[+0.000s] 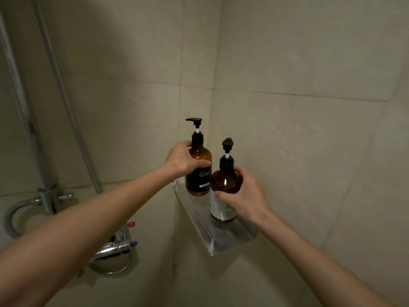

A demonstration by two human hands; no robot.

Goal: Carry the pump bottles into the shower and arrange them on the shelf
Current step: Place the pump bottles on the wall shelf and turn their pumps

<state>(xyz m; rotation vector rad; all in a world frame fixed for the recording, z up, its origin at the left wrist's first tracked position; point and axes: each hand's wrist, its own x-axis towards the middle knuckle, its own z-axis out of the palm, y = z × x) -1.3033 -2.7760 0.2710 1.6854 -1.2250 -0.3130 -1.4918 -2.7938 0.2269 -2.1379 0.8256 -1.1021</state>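
Observation:
Two amber pump bottles stand upright on a clear acrylic shelf (223,240) fixed in the tiled corner. The black-label bottle (199,176) is at the shelf's far end, and my left hand (183,159) wraps its upper body from the left. The white-label bottle (223,185) stands nearer, toward the shelf's middle, with my right hand (245,196) closed around it from the right. Both black pump heads are up; the far one points left. The two bottles stand close together, almost touching.
A chrome shower mixer (115,249) with red and blue markers is mounted low on the left wall. A metal hose (66,103) and riser pipe run up that wall. Beige tiles form the corner behind the shelf.

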